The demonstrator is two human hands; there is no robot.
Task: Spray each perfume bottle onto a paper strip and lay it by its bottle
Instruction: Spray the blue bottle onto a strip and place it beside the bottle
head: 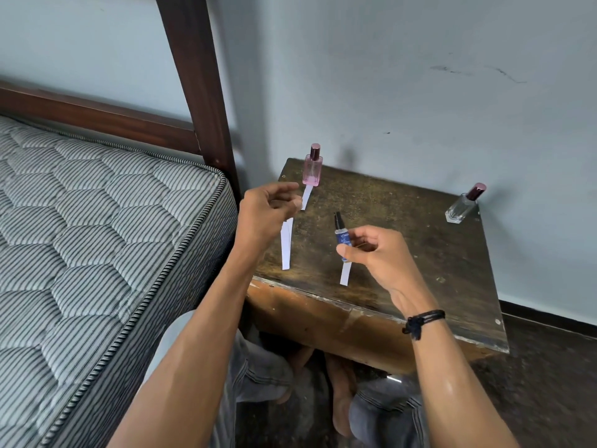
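L hand (268,208): fingers curled, pinching top end of a thin white paper strip (286,245) that hangs over the tabletop (403,221) near its front-left edge; 1 or 2 layers, can't tell. R hand (371,250): thumb + fingers gripping the small blue bottle (342,236), a slim cylinder w/ black sprayer up, slightly tilted, at centre-front. 2nd strip (345,274) lies flat just in front of it. Pink bottle (312,168): rectangular glass, glossy dark-pink cap, upright at rear-left corner, 3rd strip (306,197) touching its base. Clear bottle (462,205): faceted glass, same type of cap, upright at rear-right edge. Tabletop is worn, scuffed dark wood. Quilted striped mattress (97,221) to the left.
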